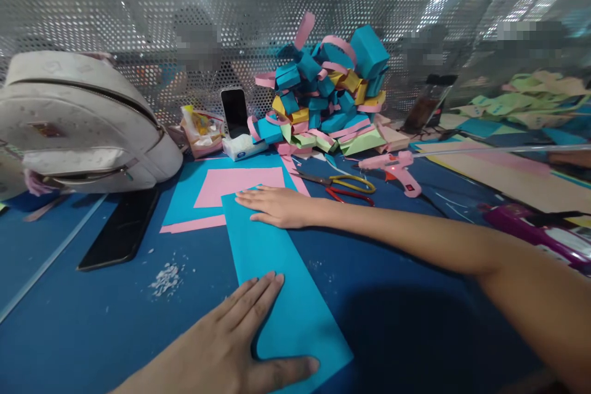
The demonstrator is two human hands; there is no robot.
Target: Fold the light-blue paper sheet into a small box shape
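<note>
A long blue sheet of paper (286, 283) lies on the dark blue table, running from the near edge toward the middle. My left hand (231, 338) rests flat on its near part, thumb spread away from the fingers. Across its far end lies my right hand (277, 204), palm down with the fingers stretched out to the left. Beyond it are a pink sheet (217, 188) and a larger blue sheet (178, 203). Scissors (339, 186) with yellow and red handles lie right of the far hand, near a pink glue gun (392, 169).
A pile of folded blue, pink and yellow paper pieces (323, 92) stands at the back. On the left are a white backpack (78, 123) and a black phone (120, 228), with white scraps (167, 279) nearby. A purple tool (530, 231) lies at the right.
</note>
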